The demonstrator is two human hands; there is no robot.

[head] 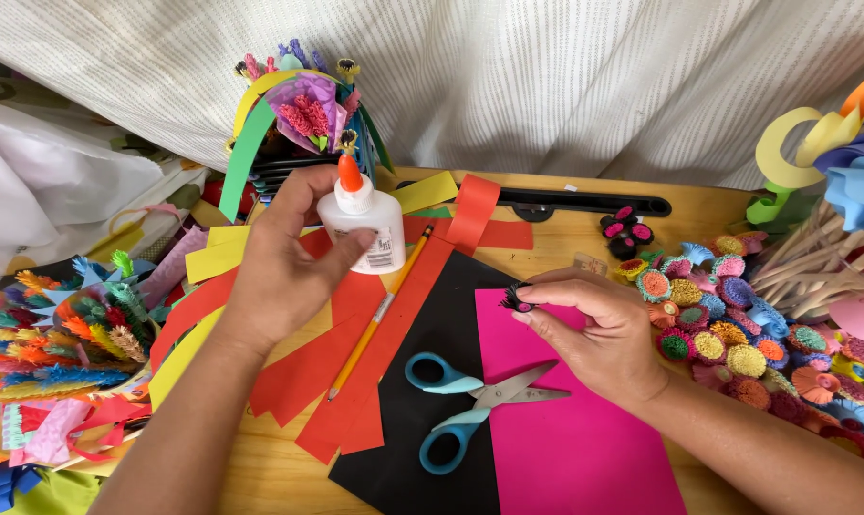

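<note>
Gripping a small white glue bottle (pixel 363 225) with an orange cap, the left hand (pixel 281 267) holds it upright just above the red paper strips (pixel 355 315) at the centre of the frame, fingers wrapped around the back and thumb across the label. The right hand (pixel 599 329) pinches a tiny black-and-pink fringed paper flower (pixel 518 300) between thumb and fingertips, right over the upper left corner of a pink paper sheet (pixel 575 439). That sheet lies on a black paper sheet (pixel 413 420) on the wooden worktop (pixel 260 472). Blue-handled scissors (pixel 470 405) rest partly open across both sheets, just below the right hand. A yellow pencil (pixel 379 315) lies diagonally on the red strips between the two hands. At the right edge a heap of rolled paper flowers (pixel 737 343) in many colours spreads beside the right wrist, and a basket of fringed paper flowers (pixel 60 334) sits at the left edge.
</note>
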